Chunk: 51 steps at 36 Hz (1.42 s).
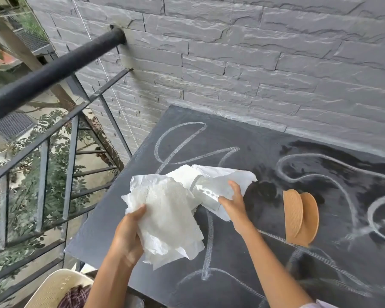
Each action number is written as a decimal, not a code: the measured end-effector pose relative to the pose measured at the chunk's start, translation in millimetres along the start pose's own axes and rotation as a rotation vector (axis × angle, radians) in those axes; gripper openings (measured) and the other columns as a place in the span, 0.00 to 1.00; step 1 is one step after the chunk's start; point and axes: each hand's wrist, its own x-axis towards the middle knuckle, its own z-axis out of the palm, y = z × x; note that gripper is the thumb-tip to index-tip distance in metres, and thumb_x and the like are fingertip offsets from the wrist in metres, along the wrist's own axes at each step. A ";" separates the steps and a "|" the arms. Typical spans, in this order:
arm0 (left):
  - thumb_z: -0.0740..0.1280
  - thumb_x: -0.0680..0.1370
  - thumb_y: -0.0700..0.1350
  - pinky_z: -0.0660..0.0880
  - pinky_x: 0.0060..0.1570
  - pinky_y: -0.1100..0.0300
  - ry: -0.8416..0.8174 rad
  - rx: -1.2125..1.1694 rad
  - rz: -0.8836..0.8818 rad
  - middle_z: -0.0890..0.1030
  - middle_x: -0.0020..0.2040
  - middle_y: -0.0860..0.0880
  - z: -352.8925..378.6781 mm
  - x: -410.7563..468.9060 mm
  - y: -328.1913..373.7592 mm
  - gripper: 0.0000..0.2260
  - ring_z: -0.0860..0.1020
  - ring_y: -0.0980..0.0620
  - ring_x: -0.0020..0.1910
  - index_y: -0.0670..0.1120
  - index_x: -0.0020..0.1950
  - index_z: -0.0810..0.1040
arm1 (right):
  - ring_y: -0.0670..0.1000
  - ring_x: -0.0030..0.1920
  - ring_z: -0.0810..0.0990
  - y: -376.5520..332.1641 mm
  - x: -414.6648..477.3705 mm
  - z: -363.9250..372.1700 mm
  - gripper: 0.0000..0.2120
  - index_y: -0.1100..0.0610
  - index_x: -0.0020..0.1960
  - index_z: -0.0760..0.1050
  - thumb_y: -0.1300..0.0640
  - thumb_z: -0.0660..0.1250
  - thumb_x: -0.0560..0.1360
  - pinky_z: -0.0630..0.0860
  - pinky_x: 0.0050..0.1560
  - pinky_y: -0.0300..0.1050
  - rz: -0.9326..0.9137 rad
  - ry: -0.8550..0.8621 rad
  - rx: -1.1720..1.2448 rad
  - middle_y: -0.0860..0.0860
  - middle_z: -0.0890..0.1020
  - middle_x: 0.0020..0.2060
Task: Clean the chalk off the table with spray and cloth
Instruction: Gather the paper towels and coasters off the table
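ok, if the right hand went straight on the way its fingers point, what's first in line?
The white paper towel that the right hand grips: its fingers point up-left into it. Beyond that, probably the chalk-marked table, though depth is unclear.

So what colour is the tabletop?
Dark slate grey tabletop, marked with white chalk lines; head view shows it.

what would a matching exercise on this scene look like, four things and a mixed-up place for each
Things:
1 paper towel
2 tan discs
3 cream basket
4 chalk lines

Places:
A low left, beside the table
B drawn on the table top
C gripped by left hand and right hand
D on the table, right of the hands

Pairs: 1-C, 2-D, 3-A, 4-B
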 end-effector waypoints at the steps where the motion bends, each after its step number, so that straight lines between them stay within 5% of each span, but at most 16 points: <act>1: 0.61 0.79 0.46 0.76 0.39 0.51 -0.001 0.001 0.000 0.85 0.46 0.43 0.3 -0.2 -0.3 0.13 0.84 0.45 0.42 0.41 0.59 0.77 | 0.46 0.60 0.67 3.2 -0.5 -2.4 0.32 0.47 0.72 0.57 0.62 0.65 0.72 0.65 0.55 0.38 0.001 -0.068 -0.026 0.44 0.65 0.64; 4: 0.61 0.80 0.45 0.77 0.38 0.52 0.000 0.002 0.004 0.85 0.45 0.43 0.9 -0.7 -1.4 0.13 0.84 0.45 0.41 0.41 0.59 0.77 | 0.42 0.64 0.62 12.9 -0.6 -5.3 0.42 0.47 0.74 0.51 0.60 0.72 0.69 0.64 0.57 0.30 -0.046 -0.193 -0.155 0.41 0.60 0.66; 7: 0.61 0.80 0.46 0.77 0.39 0.51 0.003 0.007 0.000 0.85 0.47 0.42 1.5 -1.1 -2.7 0.13 0.84 0.45 0.42 0.40 0.60 0.77 | 0.44 0.66 0.63 18.2 0.8 -2.9 0.49 0.51 0.74 0.55 0.56 0.81 0.61 0.64 0.66 0.40 -0.135 -0.138 -0.263 0.44 0.64 0.66; 17: 0.61 0.79 0.45 0.77 0.38 0.51 0.017 0.019 0.009 0.85 0.46 0.43 6.5 0.7 -1.7 0.13 0.84 0.45 0.42 0.41 0.60 0.77 | 0.46 0.55 0.74 5.7 6.0 1.0 0.37 0.47 0.58 0.69 0.57 0.83 0.56 0.69 0.52 0.30 -0.321 0.031 -0.180 0.46 0.73 0.55; 24: 0.61 0.79 0.45 0.76 0.41 0.48 0.014 0.036 -0.003 0.85 0.46 0.42 11.7 6.6 -1.1 0.12 0.83 0.43 0.44 0.41 0.58 0.78 | 0.44 0.51 0.73 -29.2 17.7 -39.5 0.37 0.51 0.63 0.71 0.54 0.82 0.56 0.67 0.46 0.24 -0.377 0.261 -0.235 0.46 0.71 0.53; 28: 0.61 0.80 0.45 0.76 0.42 0.48 -0.005 0.042 0.008 0.85 0.47 0.42 16.7 10.3 -3.1 0.12 0.83 0.43 0.44 0.41 0.59 0.77 | 0.50 0.54 0.74 -47.6 40.2 -78.6 0.39 0.55 0.64 0.71 0.54 0.81 0.56 0.70 0.55 0.39 -0.349 0.424 -0.343 0.50 0.70 0.55; 36: 0.60 0.80 0.45 0.76 0.42 0.47 -0.005 0.059 0.009 0.85 0.46 0.43 29.2 8.9 -3.1 0.12 0.82 0.42 0.48 0.42 0.58 0.77 | 0.55 0.65 0.68 -53.8 82.7 -138.1 0.44 0.56 0.72 0.63 0.56 0.79 0.60 0.65 0.63 0.45 -0.143 0.451 -0.519 0.55 0.65 0.65; 51: 0.60 0.80 0.45 0.76 0.42 0.48 0.014 0.067 0.025 0.85 0.45 0.43 42.6 12.1 -7.2 0.14 0.82 0.43 0.45 0.41 0.62 0.76 | 0.56 0.68 0.64 -49.1 91.0 -142.4 0.45 0.59 0.74 0.59 0.54 0.78 0.63 0.65 0.66 0.48 -0.085 0.471 -0.507 0.56 0.64 0.67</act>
